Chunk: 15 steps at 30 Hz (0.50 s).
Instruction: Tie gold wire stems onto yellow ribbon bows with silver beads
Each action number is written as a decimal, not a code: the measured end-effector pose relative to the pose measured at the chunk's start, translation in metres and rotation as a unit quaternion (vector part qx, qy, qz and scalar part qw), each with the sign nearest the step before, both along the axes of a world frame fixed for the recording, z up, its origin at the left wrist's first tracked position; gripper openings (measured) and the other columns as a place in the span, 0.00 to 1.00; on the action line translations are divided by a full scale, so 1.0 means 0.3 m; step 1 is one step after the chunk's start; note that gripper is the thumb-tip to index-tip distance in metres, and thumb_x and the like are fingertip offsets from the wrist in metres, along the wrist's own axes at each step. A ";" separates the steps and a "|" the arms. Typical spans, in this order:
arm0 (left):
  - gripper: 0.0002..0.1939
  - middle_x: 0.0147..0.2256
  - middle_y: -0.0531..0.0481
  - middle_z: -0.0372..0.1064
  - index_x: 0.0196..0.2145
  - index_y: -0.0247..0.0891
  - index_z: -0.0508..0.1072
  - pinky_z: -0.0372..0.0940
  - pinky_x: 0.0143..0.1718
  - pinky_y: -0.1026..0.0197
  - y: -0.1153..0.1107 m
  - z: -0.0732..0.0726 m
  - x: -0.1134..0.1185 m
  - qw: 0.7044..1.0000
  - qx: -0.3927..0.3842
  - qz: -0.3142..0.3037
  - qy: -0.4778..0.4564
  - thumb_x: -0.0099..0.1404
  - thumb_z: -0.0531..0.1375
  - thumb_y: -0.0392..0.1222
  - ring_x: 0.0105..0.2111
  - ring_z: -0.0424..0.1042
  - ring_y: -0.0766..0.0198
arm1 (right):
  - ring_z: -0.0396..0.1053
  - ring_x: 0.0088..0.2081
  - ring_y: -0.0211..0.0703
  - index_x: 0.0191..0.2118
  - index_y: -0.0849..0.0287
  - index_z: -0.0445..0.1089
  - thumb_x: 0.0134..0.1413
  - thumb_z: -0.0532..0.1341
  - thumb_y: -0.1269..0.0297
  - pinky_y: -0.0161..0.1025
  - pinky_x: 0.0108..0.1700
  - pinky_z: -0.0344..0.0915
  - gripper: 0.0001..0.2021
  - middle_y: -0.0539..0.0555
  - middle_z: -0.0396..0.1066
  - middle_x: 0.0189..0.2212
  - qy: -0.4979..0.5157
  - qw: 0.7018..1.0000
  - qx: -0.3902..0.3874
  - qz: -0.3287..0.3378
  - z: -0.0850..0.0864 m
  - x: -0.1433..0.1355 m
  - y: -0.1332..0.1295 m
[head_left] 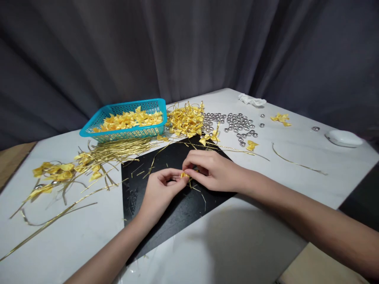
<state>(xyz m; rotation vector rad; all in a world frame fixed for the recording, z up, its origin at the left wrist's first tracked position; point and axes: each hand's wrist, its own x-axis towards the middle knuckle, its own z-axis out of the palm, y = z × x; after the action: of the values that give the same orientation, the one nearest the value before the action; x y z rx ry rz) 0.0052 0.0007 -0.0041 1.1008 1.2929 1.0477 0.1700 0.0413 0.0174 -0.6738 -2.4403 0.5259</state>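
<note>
Over the black mat point(166, 213), my left hand point(166, 185) and my right hand point(211, 169) meet at the fingertips. Between them is a small yellow ribbon piece point(184, 174), pinched by both hands and mostly covered by the fingers. Thin gold wire point(194, 187) trails below it onto the mat. Behind my hands lie a pile of yellow bows with wires point(185, 120) and several silver beads point(239, 122). A bundle of gold wires point(118, 152) rests left of the mat's far edge.
A blue basket point(164, 106) of yellow bows stands at the back left. Loose bows and wires point(59, 171) lie at the left. At the right are a white dish point(343, 138), a single wire point(296, 163) and a crumpled white item point(251, 100). Dark curtain hangs behind.
</note>
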 end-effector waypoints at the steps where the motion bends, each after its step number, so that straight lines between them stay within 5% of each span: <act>1: 0.05 0.23 0.53 0.74 0.24 0.35 0.78 0.61 0.25 0.72 -0.001 0.002 0.001 1.000 0.002 0.001 -0.004 0.47 0.67 0.38 0.22 0.67 0.73 | 0.60 0.27 0.34 0.33 0.64 0.66 0.56 0.54 0.73 0.32 0.30 0.58 0.05 0.53 0.65 0.28 0.001 1.000 0.002 -0.001 0.000 0.000 0.001; 15: 0.07 0.23 0.52 0.73 0.26 0.34 0.75 0.61 0.27 0.70 -0.005 0.010 0.000 0.998 0.014 -0.060 0.014 0.55 0.63 0.41 0.24 0.68 0.70 | 0.58 0.27 0.34 0.30 0.63 0.62 0.54 0.54 0.74 0.33 0.31 0.55 0.03 0.51 0.63 0.28 -0.041 0.995 -0.082 -0.046 0.010 -0.012 -0.010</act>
<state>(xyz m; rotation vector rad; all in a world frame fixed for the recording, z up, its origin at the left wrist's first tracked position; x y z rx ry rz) 0.0053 -0.0006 -0.0013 1.2034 1.2212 0.9655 0.1665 0.0383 0.0204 -0.8872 -2.4454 0.6792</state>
